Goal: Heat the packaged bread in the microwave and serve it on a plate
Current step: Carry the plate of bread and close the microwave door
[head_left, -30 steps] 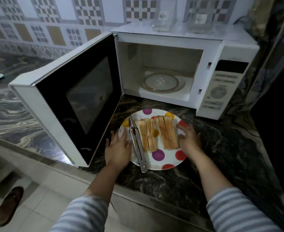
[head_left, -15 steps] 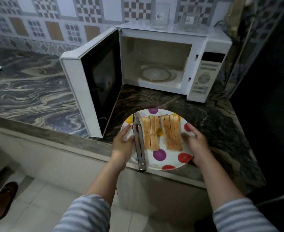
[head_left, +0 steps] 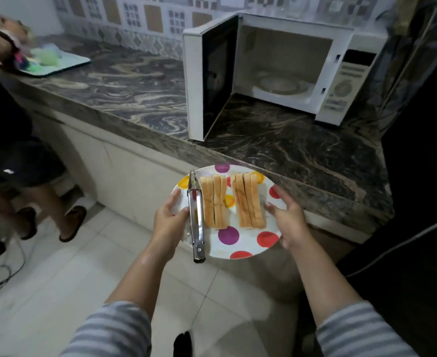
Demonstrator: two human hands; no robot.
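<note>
A: Status?
B: Left hand [head_left: 169, 222] and right hand [head_left: 287, 220] grip the round white polka-dot plate [head_left: 238, 243] between them; sliced toast-brown bread [head_left: 234, 204] on it, steel tongs [head_left: 196, 217] beside.
A: Remaining?
B: Probably only serving; white microwave [head_left: 284, 70] ahead stands open.

Head view, down over nearby hands [head_left: 169, 222]

Grey-and-white striped sleeves [head_left: 109, 331] cover both upper arms.

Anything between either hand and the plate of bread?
No. Both hands already hold the polka-dot plate by its rim, left hand and right hand. Bread slices and tongs lie on it, off the counter.
</note>
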